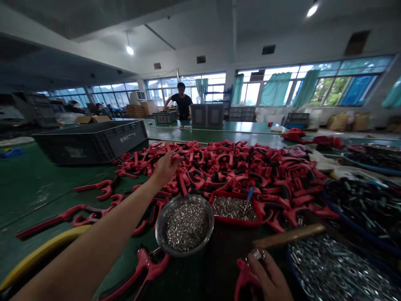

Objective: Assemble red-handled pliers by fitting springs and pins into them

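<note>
My left hand (166, 168) reaches into the pile of red and black tool handles (225, 167), its fingers closed at a red piece. Low in the view, my right hand (270, 276) is curled with small shiny metal pieces (258, 254) at its fingertips. Just left of those fingers is a red handle piece (245, 274), partly cut off by the frame. Between my hands stand a round bowl of small metal pins (187, 225) and a red tray (239, 223) of similar pins, with a blue-handled tool (250, 194) stuck in it.
A wooden-handled tool (288, 236) lies beside a basin of metal rings (341, 267) on the right. Behind it sits a basin of dark metal parts (369, 205). A grey crate (94, 142) stands back left. A person (181, 102) works across the tables.
</note>
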`<state>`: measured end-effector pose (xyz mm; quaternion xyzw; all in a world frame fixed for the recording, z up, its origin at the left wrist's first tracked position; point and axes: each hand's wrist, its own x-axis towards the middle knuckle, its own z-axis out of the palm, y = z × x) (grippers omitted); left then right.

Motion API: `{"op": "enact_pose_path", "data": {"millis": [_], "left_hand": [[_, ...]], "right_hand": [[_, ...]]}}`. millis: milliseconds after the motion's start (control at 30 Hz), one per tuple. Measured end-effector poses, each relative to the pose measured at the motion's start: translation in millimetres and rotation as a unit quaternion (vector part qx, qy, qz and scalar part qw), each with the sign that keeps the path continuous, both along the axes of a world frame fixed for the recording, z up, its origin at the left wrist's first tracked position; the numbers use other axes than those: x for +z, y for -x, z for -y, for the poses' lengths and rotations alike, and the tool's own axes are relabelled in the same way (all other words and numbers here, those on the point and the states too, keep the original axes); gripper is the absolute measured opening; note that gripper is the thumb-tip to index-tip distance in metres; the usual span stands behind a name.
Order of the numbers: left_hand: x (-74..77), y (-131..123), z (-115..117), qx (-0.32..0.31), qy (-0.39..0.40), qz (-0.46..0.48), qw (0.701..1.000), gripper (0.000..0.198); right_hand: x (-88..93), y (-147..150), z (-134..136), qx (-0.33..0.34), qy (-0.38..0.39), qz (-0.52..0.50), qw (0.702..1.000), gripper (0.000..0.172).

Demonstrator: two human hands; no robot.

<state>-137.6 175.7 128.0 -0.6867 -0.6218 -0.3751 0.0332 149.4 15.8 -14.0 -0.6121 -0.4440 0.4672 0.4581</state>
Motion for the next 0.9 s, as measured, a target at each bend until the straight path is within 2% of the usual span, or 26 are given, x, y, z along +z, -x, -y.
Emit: {"op": "enact_pose_path", "data": {"millis": [67, 100, 133, 200, 233, 333, 400, 500, 567, 667, 733, 900], "left_hand": [[9.9, -34, 26, -0.038, -0.018, 0.013, 0.999, 0.027], [9.2, -51, 41, -0.072, -0.013, 0.020, 0.997, 0.032], [4.4, -69, 57, -0.140, 0.035, 0.054, 0.988, 0.036], [-16.7, -103, 87, -0.263, 0.187, 0.102, 0.941, 0.040], [-31.2, -118, 99, -0.290, 0.236, 0.123, 0.919, 0.040], [-75.7, -152, 122, -0.284, 0.268, 0.277, 0.878, 0.046], [-95.1, -166, 132, -0.239, 0.273, 0.409, 0.837, 0.052], [-102.7, -180, 140, -0.181, 0.285, 0.559, 0.757, 0.054], [-99.6, -184, 144, -0.172, 0.296, 0.595, 0.727, 0.055], [-96.1, -186, 145, -0.180, 0.303, 0.599, 0.719, 0.055], [-97.6, -185, 145, -0.189, 0.296, 0.594, 0.724, 0.053], [-103.2, -183, 150, -0.186, 0.251, 0.539, 0.782, 0.046]], "right_hand": [[6.7, 0, 0, 0.017, -0.025, 0.017, 0.999, 0.032], [10.7, -1, 1, 0.022, -0.055, 0.029, 0.998, 0.032], [15.0, -3, 3, 0.021, -0.090, 0.041, 0.995, 0.031], [23.5, -6, 9, 0.010, -0.150, 0.056, 0.987, 0.028], [26.8, -8, 12, 0.012, -0.162, 0.058, 0.985, 0.027], [30.6, -6, 23, 0.029, -0.158, 0.064, 0.985, 0.024], [28.6, -2, 29, 0.027, -0.151, 0.075, 0.985, 0.023], [24.3, 3, 34, 0.013, -0.162, 0.085, 0.983, 0.022], [23.5, 3, 36, 0.013, -0.163, 0.086, 0.983, 0.022], [26.1, -1, 36, 0.000, -0.166, 0.100, 0.981, 0.022], [28.9, -3, 36, -0.011, -0.186, 0.111, 0.976, 0.021], [30.5, -3, 37, -0.007, -0.237, 0.137, 0.962, 0.017]]}}
